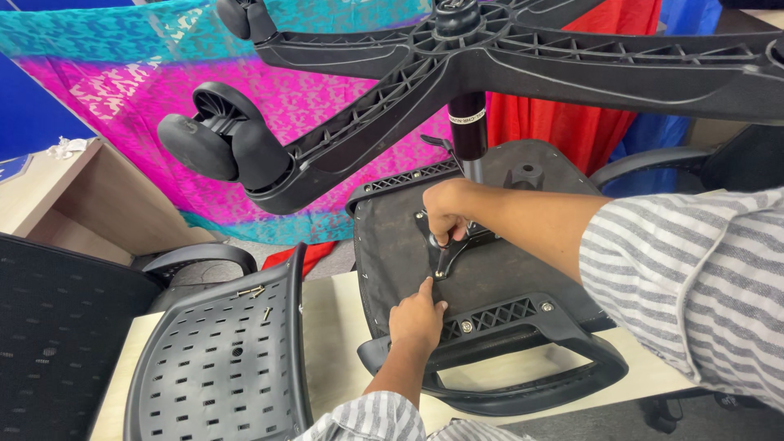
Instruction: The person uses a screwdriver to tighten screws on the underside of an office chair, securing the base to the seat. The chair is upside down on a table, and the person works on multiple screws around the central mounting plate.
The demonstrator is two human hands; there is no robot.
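Far left: black mesh chair part (49, 327) beside the table's left edge. On the table (335, 327), toward its left edge, a perforated black backrest panel (220, 359) lies flat with a few loose screws (253, 292) resting near its top rim. Centre: upturned chair seat (490, 245) lies underside-up across the table, its armrest loop (523, 384) overhanging the near edge. Left hand (416, 318), fingers mostly curled, index extended, fingertip touching the seat underside just below the metal mounting plate (457, 241); it holds nothing. Right hand (449, 208) closed in a fist around a small dark tool (443, 260), likely a hex key, whose tip meets the plate; exact tool type cannot be told. Gas-lift column (468, 122) rises from the plate, carrying the five-star base (506, 57) with castors (220, 143) overhead, top-heavy. Right: striped sleeve (686, 278), another chair arm (645, 163) behind. Risks, as judged: the raised base could tip the seat toward the near edge if the plate is loosened while unsupported; the tool could slip out of the fastener head and strike the left index finger set just beside it; loose screws could roll off the panel through its perforations or over its rim.
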